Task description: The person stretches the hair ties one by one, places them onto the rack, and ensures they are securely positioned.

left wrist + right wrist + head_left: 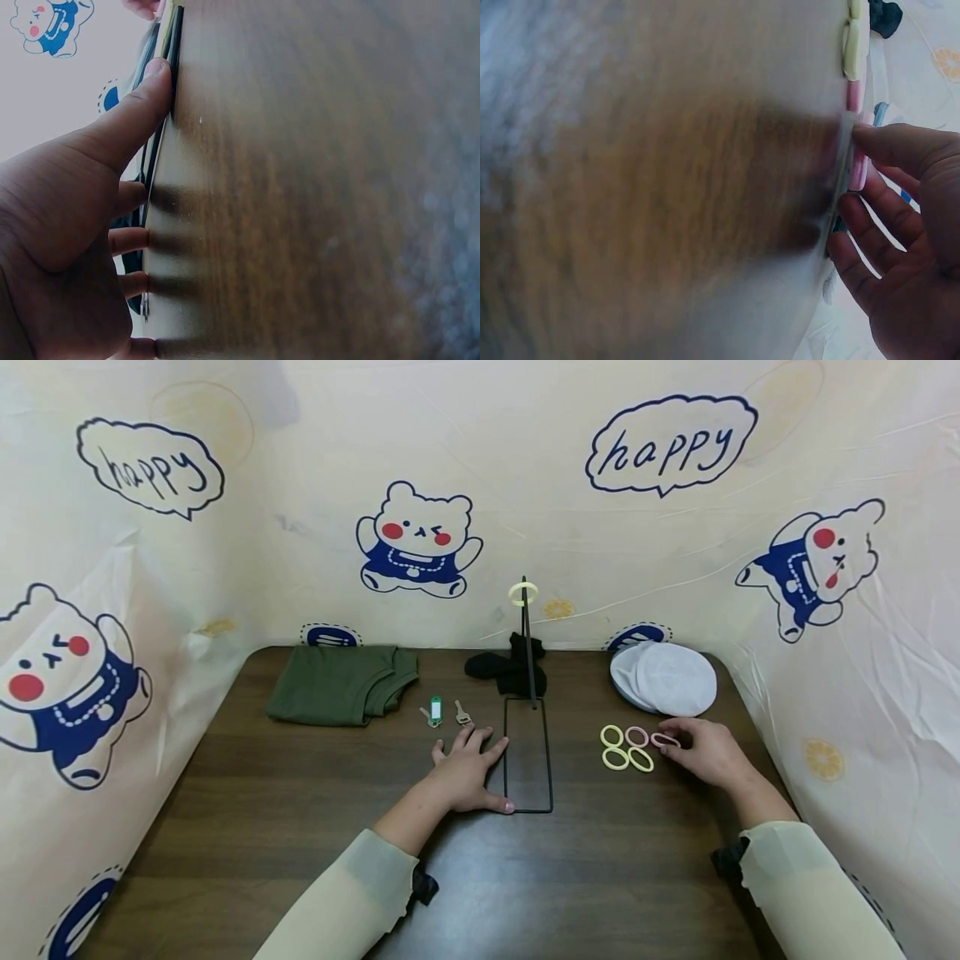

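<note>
A pink ring (pixel 665 740) is pinched between the thumb and fingers of my right hand (pixel 708 753), low over the table. In the right wrist view the same pink ring (pixel 859 171) shows edge-on beside the thumb. Just left of it lie another pink ring (pixel 637 727) and three yellow rings, one of them a yellow ring (pixel 615 767) at the front. My left hand (pixel 467 774) rests with spread fingers at the left side of a black wire stand (pixel 551 760), its thumb touching the front corner of the base. A pale yellow ring (pixel 513 593) is around the upright rod near its top.
Folded green cloth (pixel 330 685) lies at the back left. Keys, one with a green tag (pixel 436 710) and one loose key (pixel 462 713), lie beyond the left hand. Black socks (pixel 491 666) sit behind the stand, white round pads (pixel 678 681) at the back right.
</note>
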`<state>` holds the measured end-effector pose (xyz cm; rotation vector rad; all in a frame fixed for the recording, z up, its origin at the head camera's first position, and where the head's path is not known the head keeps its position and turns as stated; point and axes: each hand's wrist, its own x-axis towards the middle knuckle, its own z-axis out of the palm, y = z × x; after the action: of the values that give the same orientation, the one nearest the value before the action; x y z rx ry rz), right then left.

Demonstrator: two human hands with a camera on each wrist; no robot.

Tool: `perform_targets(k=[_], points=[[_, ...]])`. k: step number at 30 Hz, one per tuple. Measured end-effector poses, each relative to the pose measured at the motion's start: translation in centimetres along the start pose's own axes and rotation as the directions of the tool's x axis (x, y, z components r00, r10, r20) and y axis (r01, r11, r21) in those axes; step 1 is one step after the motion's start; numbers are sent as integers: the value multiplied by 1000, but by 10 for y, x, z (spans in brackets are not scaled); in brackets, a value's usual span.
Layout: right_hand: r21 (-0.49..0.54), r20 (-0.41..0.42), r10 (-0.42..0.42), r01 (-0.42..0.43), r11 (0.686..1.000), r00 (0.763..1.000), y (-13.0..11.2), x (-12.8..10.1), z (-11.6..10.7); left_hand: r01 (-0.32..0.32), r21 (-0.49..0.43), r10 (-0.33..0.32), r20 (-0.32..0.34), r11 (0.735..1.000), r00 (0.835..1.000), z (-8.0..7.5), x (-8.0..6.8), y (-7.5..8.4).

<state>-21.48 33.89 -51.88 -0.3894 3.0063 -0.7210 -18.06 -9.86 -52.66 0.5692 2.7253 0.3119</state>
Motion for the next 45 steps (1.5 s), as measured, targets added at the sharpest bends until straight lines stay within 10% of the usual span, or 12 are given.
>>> perform_targets(k=[18,45], points=[[35,-176,-95,103,994,980,-14,1,-13,-2,7,2,2,1000,1000,0,-1,0],[56,-353,-361,405,912,863,-98,7,-49,-8,9,8,4,1000,1000,-2,-1,1]])
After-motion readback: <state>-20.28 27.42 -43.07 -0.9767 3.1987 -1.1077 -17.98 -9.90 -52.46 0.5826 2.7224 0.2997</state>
